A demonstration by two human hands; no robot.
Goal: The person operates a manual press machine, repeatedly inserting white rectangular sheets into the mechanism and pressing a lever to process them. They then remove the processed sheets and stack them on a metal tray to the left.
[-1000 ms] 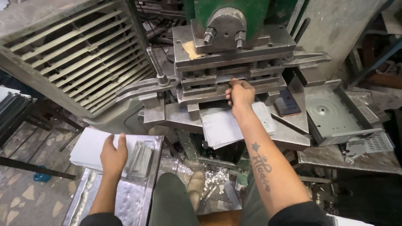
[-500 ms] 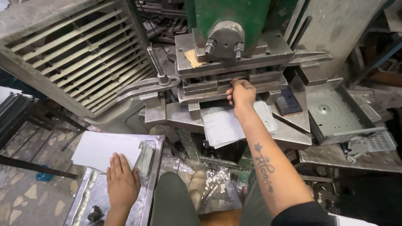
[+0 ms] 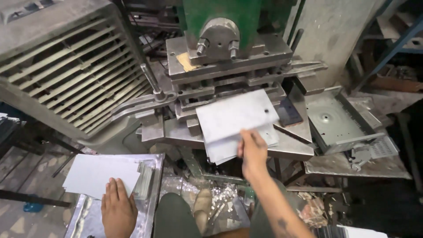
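Two hands | right hand [image 3: 252, 152] grips metal sheet [image 3: 235, 115] | press bed [image 3: 288, 147] beneath

The right hand [image 3: 252, 152] has drawn back from the press die [image 3: 229, 81], lifting a metal sheet [image 3: 235, 115] clear; the left hand [image 3: 118, 210] slid nearer along the tray [image 3: 150, 211].

We've got the press [image 3: 229, 57] dead ahead, its bed [image 3: 291, 147] carrying a stack of metal sheets [image 3: 229, 145], top sheet [image 3: 235, 115] tilted up in our right hand [image 3: 253, 154]. Down left, our left hand [image 3: 118, 209] lies on a sheet pile [image 3: 99, 174] in a tray [image 3: 150, 207]. Louvred panel [image 3: 70, 75] sits far left, punched tray [image 3: 337, 121] right of the press.
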